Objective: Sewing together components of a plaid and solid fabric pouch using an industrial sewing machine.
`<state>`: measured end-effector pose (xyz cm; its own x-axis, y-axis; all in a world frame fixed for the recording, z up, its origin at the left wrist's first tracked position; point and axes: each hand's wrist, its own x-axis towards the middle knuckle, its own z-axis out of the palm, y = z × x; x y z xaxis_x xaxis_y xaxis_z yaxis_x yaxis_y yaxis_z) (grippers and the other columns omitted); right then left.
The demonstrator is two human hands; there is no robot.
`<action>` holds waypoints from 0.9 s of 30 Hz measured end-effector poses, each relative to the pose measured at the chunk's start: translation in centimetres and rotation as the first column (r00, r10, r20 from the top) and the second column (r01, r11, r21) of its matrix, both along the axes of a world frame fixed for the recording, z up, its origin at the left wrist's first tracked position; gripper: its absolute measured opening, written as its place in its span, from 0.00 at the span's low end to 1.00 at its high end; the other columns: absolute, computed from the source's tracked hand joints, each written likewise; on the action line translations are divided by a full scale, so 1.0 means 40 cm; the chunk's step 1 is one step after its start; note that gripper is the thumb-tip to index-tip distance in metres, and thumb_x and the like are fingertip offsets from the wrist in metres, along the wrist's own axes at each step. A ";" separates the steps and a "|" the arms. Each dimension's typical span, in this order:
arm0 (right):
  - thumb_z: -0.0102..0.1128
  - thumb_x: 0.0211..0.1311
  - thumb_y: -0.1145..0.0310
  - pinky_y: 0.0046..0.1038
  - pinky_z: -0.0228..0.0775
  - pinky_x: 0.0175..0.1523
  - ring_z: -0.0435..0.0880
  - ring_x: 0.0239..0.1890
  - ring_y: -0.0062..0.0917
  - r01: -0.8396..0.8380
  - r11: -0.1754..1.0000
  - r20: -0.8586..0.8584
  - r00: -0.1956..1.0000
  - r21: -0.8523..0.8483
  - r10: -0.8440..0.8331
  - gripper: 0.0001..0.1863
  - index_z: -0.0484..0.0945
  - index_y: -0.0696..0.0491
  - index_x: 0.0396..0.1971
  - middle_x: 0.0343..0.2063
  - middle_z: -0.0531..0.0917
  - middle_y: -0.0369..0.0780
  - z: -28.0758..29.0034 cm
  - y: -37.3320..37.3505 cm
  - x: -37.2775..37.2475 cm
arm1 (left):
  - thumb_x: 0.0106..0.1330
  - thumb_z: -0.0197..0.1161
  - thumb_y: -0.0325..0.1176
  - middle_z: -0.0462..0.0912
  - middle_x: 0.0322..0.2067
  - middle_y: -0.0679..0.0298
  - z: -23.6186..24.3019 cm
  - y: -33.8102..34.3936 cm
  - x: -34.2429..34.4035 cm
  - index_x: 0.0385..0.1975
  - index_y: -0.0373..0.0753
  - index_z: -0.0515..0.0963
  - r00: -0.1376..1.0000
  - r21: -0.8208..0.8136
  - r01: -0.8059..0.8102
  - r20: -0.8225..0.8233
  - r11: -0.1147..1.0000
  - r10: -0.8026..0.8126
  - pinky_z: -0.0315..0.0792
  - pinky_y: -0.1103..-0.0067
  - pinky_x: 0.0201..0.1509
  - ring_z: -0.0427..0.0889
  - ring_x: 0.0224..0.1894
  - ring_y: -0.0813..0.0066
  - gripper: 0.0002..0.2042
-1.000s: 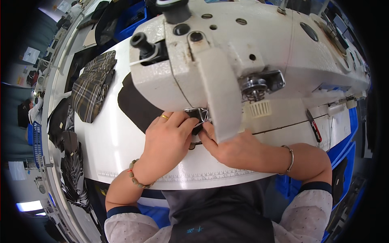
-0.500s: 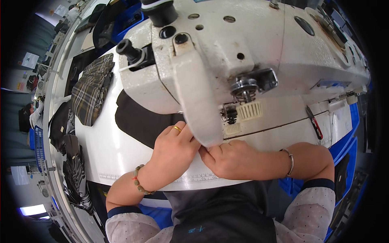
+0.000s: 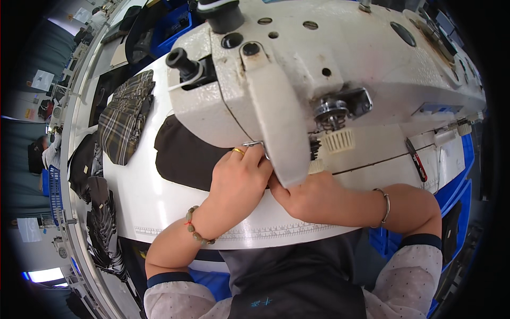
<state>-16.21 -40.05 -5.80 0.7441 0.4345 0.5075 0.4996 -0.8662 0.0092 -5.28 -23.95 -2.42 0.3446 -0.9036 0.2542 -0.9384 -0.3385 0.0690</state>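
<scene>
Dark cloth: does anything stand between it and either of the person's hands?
Nothing visible separates the left hand from the dark cloth. The left hand lies between the right hand and the cloth's visible part. A white machine part hides right fingertips, so contact there is unclear.

Dark teal curtains (image 3: pixel 16 159) and a bright light (image 3: pixel 47 275) show far left.

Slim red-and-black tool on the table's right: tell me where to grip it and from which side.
Probably best pinched across the red end of the tool, coming from the near side with the right hand. It lies long and narrow, that end slanting toward the person, the darker end toward the sewing machine. Whether a blade shows is too small to tell.
</scene>
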 end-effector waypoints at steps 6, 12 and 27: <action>0.61 0.48 0.71 0.27 0.67 0.16 0.79 0.16 0.23 0.002 0.998 -0.111 0.994 0.061 0.005 0.14 0.81 0.62 0.36 0.17 0.77 0.36 0.007 -0.012 0.005 | 0.52 0.71 0.29 0.81 0.32 0.65 0.002 0.008 0.030 0.41 0.43 0.87 0.999 0.085 -0.039 0.022 0.996 0.037 0.75 0.71 0.29 0.82 0.27 0.65 0.14; 0.63 0.59 0.59 0.30 0.69 0.19 0.81 0.17 0.27 0.021 0.987 -0.102 0.995 0.159 -0.005 0.16 0.80 0.59 0.30 0.18 0.78 0.38 -0.003 -0.004 0.011 | 0.63 0.71 0.40 0.84 0.27 0.55 0.023 0.082 0.161 0.41 0.36 0.85 0.976 -0.053 -0.081 -0.207 0.995 0.069 0.73 0.71 0.30 0.80 0.25 0.58 0.15; 0.68 0.59 0.55 0.31 0.69 0.21 0.81 0.19 0.29 -0.001 0.962 -0.177 0.983 0.274 0.052 0.15 0.77 0.51 0.28 0.24 0.81 0.36 -0.001 -0.024 0.031 | 0.44 0.80 0.48 0.81 0.27 0.63 0.070 0.077 0.055 0.33 0.39 0.78 0.956 0.157 -0.189 -0.195 0.969 0.218 0.75 0.71 0.34 0.83 0.32 0.63 0.24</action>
